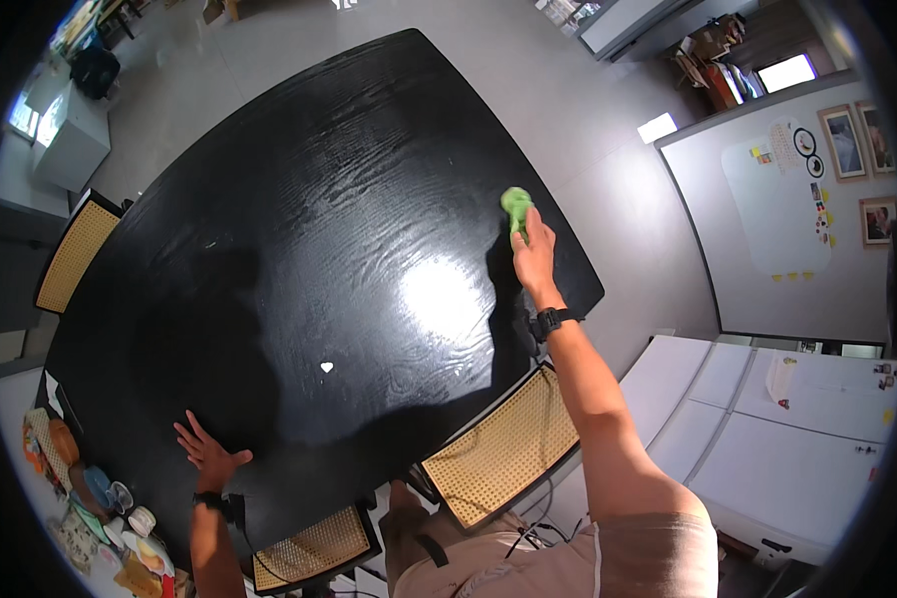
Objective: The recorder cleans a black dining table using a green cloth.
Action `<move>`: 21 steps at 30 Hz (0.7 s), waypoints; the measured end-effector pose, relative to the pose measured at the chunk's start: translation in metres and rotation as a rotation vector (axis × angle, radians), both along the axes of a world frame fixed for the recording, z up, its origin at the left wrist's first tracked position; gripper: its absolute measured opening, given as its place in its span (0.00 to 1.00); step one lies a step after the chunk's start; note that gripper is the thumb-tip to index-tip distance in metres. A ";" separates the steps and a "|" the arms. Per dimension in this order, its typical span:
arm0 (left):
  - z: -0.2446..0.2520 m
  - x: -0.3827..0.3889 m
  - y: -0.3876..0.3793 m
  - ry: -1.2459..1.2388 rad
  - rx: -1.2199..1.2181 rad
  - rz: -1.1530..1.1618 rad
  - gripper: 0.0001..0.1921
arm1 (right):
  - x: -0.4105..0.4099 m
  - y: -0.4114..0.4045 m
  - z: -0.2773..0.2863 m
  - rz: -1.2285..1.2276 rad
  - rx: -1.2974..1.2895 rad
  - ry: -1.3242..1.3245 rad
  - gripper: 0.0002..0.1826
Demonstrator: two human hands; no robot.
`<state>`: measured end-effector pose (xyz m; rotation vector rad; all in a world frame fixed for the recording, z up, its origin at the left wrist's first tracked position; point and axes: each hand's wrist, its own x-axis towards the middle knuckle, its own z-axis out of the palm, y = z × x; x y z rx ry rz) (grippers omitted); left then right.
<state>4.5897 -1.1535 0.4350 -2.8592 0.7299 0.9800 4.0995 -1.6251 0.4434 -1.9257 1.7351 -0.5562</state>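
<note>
A black wood-grained table (329, 224) fills the middle of the view, its surface shining with streaks that look wet. Near its right edge, my right hand (534, 250) grips a light green cloth (518, 205), which bulges out beyond the fingers. My left hand (211, 454) rests on or just over the near left part of the table, fingers spread and nothing in it. A small white piece (327, 367) lies on the tabletop between the hands. Both wrists wear black bands.
Cane-backed chairs stand at the near edge (504, 448), (318, 546) of the table, and another chair (78, 250) at the far left. Bowls and cups (142, 521) crowd the lower left. White cabinets (777, 441) stand at right; a cable hangs by the near chair.
</note>
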 end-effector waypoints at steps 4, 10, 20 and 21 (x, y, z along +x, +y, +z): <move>-0.006 0.003 0.004 -0.062 0.048 -0.063 0.84 | 0.019 -0.017 -0.050 -0.019 -0.270 0.508 0.43; -0.010 0.012 0.030 -0.043 -0.043 -0.119 0.88 | 0.089 -0.124 -0.053 -0.294 -0.289 0.403 0.45; -0.006 0.008 0.024 0.027 -0.072 -0.097 0.86 | 0.259 -0.171 -0.052 0.372 -0.533 0.408 0.37; -0.006 0.009 0.024 0.040 -0.083 -0.086 0.87 | 0.289 -0.150 -0.051 0.417 -0.503 0.365 0.37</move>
